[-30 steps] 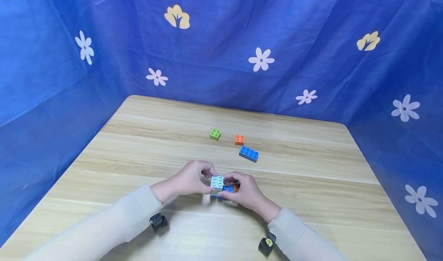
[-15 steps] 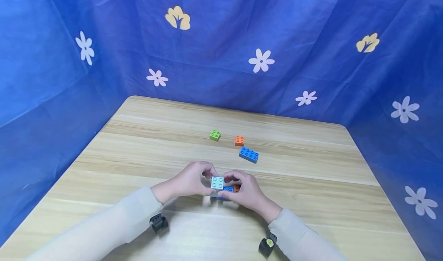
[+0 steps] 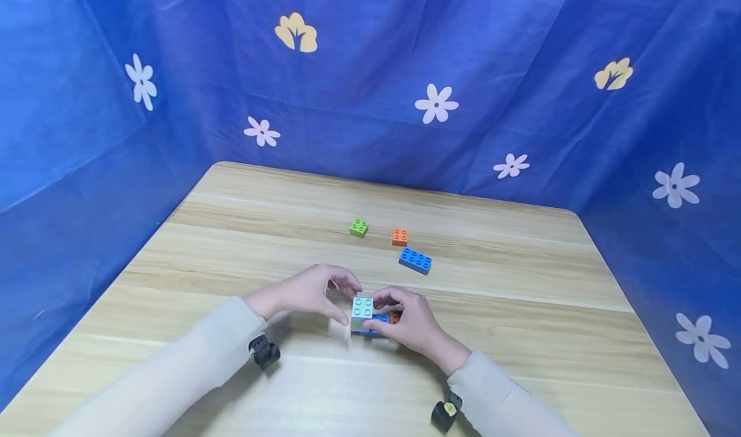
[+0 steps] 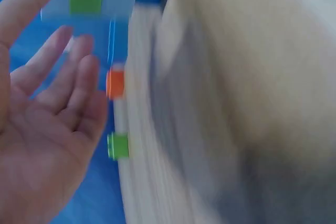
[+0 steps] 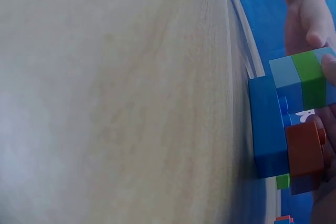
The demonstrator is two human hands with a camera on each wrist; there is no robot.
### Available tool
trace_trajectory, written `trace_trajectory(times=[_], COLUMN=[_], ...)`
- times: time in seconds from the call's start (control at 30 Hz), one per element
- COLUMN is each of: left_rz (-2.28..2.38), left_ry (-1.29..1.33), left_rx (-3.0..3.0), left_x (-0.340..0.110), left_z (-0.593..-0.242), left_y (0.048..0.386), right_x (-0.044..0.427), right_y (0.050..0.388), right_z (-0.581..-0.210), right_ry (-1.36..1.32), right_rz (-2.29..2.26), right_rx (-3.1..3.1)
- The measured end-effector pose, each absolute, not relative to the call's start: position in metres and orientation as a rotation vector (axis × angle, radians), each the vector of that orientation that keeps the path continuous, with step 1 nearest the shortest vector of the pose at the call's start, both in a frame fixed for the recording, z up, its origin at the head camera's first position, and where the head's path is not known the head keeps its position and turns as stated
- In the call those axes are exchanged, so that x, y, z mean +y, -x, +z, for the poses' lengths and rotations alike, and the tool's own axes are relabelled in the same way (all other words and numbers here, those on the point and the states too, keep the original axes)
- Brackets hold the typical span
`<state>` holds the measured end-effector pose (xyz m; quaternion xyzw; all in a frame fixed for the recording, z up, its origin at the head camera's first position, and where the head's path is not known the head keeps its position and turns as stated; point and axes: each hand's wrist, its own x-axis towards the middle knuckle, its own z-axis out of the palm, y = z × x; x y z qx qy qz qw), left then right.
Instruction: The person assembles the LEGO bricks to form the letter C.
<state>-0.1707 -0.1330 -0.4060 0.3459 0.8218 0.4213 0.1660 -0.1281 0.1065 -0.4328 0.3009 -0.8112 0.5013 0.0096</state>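
On the table stands a build of toy bricks. Its base is a long blue brick (image 5: 268, 127). On one end rises a column of a light blue brick, a green brick (image 5: 308, 80) and a top light blue brick (image 3: 362, 306). An orange brick (image 5: 304, 153) is on the other end. My right hand (image 3: 411, 321) pinches the top light blue brick from the right, thumb on the near side. My left hand (image 3: 307, 292) is just left of the column, apart from it, fingers loosely bent and holding nothing.
Beyond the hands lie a loose green brick (image 3: 359, 228), a small orange brick (image 3: 400, 237) and a long blue brick (image 3: 415, 260). A blue cloth (image 3: 359, 89) with flower prints surrounds the wooden table (image 3: 260, 231).
My left hand has let go of the brick column and moved a little to the left, its fingers spreading. My right hand stays on the column. The loose bricks have not moved.
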Motion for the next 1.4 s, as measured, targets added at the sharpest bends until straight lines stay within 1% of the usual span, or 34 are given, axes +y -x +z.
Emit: trace_trajectory(times=[0.27,0.47,0.73,1.03,1.2,1.4], left_rz=[1.269,1.385,1.473,1.546,1.505,1.416], left_ry=[-0.793,-0.639,-0.446,-0.470,-0.525,-0.507], left_rx=[2.379,2.515,2.603,2.587,2.596,2.627], left_x=[-0.149,-0.146,-0.137,-0.124,-0.121,-0.116], left_z=[-0.423,-0.432,-0.434,-0.439,-0.437,-0.436], left_y=[0.212,0.240,0.266,0.282,0.284,0.289], right_x=[0.110,0.111,0.112,0.112,0.111,0.111], right_y=[0.132,0.133,0.133,0.135,0.135,0.134], right_z=[-0.442,-0.443,-0.443,-0.443,-0.441,-0.440], right_ry=[-0.952,-0.974,-0.945,-0.944,-0.954,-0.950], right_rz=[1.583,1.570,1.559,1.555,1.551,1.567], right_rx=[-2.524,-2.507,-2.545,-2.550,-2.547,-2.551])
